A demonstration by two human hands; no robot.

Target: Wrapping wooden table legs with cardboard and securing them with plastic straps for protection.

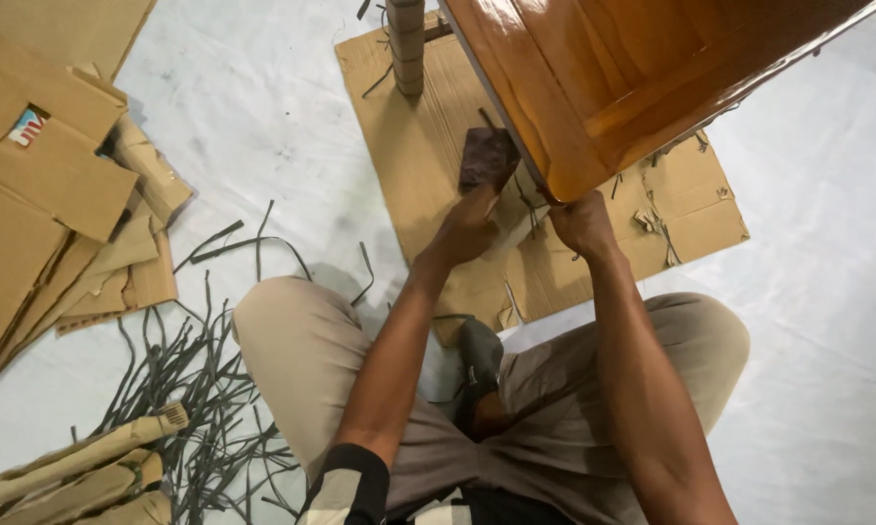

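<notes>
Gripping at the lower corner of a glossy brown wooden panel (642, 78), right hand (582, 224) closed on that corner's edge, left hand (465, 231) just beside it, closed on a strip of pale wrapping and reaching up toward a dark maroon pad (487, 157) that sits against the panel's left edge. Judged partly unwrapped: wood bare and shiny across the visible face, yet pale scraps clinging near the corner, and one leg (406, 44) beyond wound in brown paper. Resting tilted over a flattened cardboard sheet (696, 209), torn along its right side. Crowded on the left by grey cut straps (190, 374), stacked cardboard boxes (39, 185) and rolled paper bundles (88, 457). Open white floor covering (827, 321) to the right, well apart from the clutter. Hemmed in below by both bent knees.
</notes>
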